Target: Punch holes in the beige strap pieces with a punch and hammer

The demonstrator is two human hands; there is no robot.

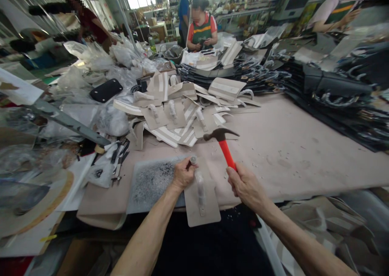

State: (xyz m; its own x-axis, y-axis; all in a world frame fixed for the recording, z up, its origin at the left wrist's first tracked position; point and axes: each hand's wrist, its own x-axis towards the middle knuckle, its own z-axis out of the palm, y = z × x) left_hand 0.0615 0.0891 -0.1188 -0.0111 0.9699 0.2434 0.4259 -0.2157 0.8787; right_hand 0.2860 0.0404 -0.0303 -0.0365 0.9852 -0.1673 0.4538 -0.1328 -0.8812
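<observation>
My right hand is wrapped round the red handle of a claw hammer, its dark head raised above the table. In my left hand is a short metal punch, gripped upright with its round top showing. Beneath it lies a beige bag panel with a plastic-wrapped handle along its middle. The panel overhangs the table's near edge, and its far end is beside the punch. The punch's lower tip is hidden by my fingers. A worn grey board lies left of the panel.
Beyond the hammer is a pile of beige panels with wrapped handles. Black bag pieces are stacked at the right. Small tools and plastic bags lie on the left, near a slanting metal bar. Several people stand further back.
</observation>
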